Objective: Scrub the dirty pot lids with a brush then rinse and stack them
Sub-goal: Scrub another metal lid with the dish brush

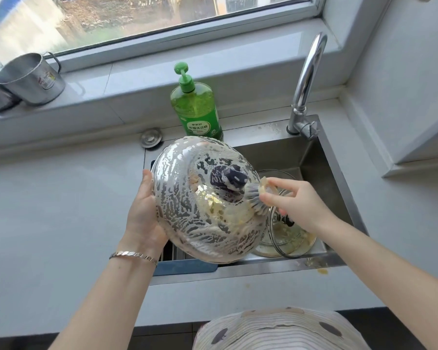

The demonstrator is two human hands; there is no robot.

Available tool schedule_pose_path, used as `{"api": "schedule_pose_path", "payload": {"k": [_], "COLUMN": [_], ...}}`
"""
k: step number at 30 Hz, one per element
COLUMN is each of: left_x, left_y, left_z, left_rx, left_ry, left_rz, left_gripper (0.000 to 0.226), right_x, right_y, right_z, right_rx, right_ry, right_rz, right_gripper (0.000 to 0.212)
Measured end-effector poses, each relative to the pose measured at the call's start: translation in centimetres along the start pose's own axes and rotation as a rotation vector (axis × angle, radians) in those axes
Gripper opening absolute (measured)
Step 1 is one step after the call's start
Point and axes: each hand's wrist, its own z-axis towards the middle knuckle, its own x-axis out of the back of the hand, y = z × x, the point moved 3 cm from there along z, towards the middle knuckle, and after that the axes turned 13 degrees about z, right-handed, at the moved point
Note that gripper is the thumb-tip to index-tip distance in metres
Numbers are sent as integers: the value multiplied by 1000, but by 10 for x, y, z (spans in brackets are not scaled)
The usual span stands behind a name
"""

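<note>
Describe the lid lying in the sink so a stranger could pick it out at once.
Find the steel sink under the curved faucet. In its basin, beneath the right hand holding the brush, lies a glass lid with a metal rim. Unlike the foam-covered lid gripped by the left hand, it has no suds, only yellowish residue.

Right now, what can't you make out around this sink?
All in the head view:
Fingers of the left hand: behind the soapy lid.
Handle of the brush: mostly inside the right hand.
How many glass lids lie in the sink: overlapped by the soapy lid and right hand.
Label print on the green bottle: too small.
</note>
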Motion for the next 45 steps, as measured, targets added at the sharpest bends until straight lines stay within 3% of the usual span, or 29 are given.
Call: {"api": "schedule_pose_path", "payload": {"k": [6,10,14,18,20,22,26,29,34,37,39,42,45], "left_x": [-1,1,2,3,5,6,10,11,4,-12,-31,-56,-67], "left_y": [2,7,5,9,9,7,8,14,15,26,27,12,-12], "left_z": [0,6,12,16,18,21,24,22,12,4,1,-3,-4], "left_rx": [-5,14,-13,-56,-56,-49,-54,-66,-72,-190,-366,-720,-1112], "left_ry": [-28,-28,15,88,113,119,146,146,86,17,-20,-231,-459], "left_rz": [36,-8,-78,-174,-225,-269,-319,-258,16,378,748,1296,1591], "left_gripper": [54,56,57,54,54,56,57,56,61,28,7,34,23], "right_x": [20,10,10,-12,-12,-12,-34,-27,6,18,22,24,23], "right_y": [0,6,18,13,13,11,4,15,46,43,26,-14,-37], "right_z": [10,-6,-12,-29,-27,-23,-29,-19,-4,-4,-3,-2,-2], "right_rx": [-76,-30,-198,-147,-153,-136,5,-92,-428,-476,-488,-405,-363], "right_ry": [152,77,201,115,150,182,14,82,190,226,215,132,45], "right_rz": [72,94,263,371,411,381,254,311,296,426,585,668,576], "right_gripper": [48,45,47,46,45,45,45,45,36,40,46,53,46]}}
